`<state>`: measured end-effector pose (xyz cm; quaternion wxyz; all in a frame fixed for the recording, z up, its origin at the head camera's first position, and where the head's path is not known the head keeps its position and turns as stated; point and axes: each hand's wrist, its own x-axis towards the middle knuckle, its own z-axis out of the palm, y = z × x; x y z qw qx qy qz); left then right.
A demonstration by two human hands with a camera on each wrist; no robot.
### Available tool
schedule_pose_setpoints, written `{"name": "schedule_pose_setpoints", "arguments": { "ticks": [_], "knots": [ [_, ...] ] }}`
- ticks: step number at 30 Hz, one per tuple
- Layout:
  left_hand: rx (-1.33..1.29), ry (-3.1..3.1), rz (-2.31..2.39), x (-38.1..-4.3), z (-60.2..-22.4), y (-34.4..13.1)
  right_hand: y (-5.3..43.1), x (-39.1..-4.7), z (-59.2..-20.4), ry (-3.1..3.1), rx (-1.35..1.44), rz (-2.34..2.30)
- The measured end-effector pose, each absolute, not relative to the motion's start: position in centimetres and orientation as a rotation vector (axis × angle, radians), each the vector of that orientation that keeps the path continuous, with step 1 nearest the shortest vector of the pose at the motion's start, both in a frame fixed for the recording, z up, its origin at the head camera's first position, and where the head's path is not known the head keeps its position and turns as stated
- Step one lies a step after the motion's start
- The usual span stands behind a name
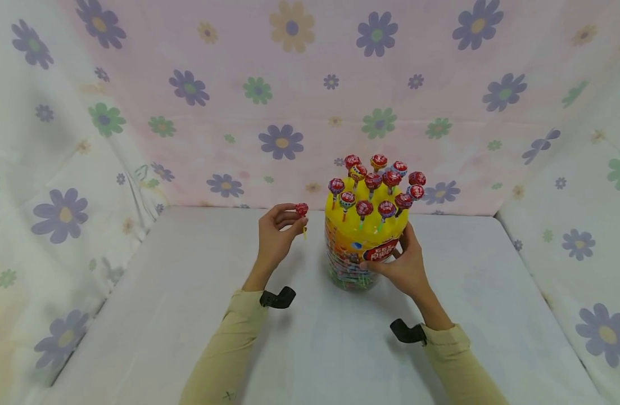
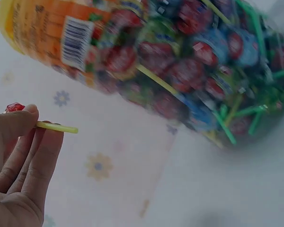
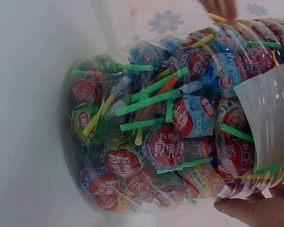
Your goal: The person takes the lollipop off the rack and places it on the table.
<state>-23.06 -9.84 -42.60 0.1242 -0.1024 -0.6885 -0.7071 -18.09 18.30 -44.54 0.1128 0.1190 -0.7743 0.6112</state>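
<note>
My left hand point(image 1: 278, 233) pinches a lollipop point(image 1: 302, 210) with a red wrapper, held to the left of a big candy jar. In the left wrist view its yellow stick point(image 2: 59, 127) juts out past the thumb and fingertips. The clear plastic jar point(image 1: 351, 270) stands upright on the table, packed with wrapped lollipops. Several lollipops point(image 1: 363, 208) stand stick-down in its yellow lid point(image 1: 347, 226). My right hand point(image 1: 406, 261) grips the jar's right side, thumb across the front below the red label; its other fingers are mostly hidden behind the jar.
A white-covered table point(image 1: 188, 292) lies under both arms. Behind it hangs a pink flowered cloth point(image 1: 310, 101), with white flowered cloth point(image 1: 568, 185) at the sides. Black wrist mounts point(image 1: 278, 298) sit on both sleeves.
</note>
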Motion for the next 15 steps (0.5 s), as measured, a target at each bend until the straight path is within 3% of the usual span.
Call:
{"name": "schedule_pose_setpoints", "arguments": {
  "ticks": [15],
  "knots": [
    [0.003, -2.226, -2.0, -24.1, -47.5, -10.4, 18.3, -18.2, -44.7, -2.261, 0.356, 1.791]
  ]
}}
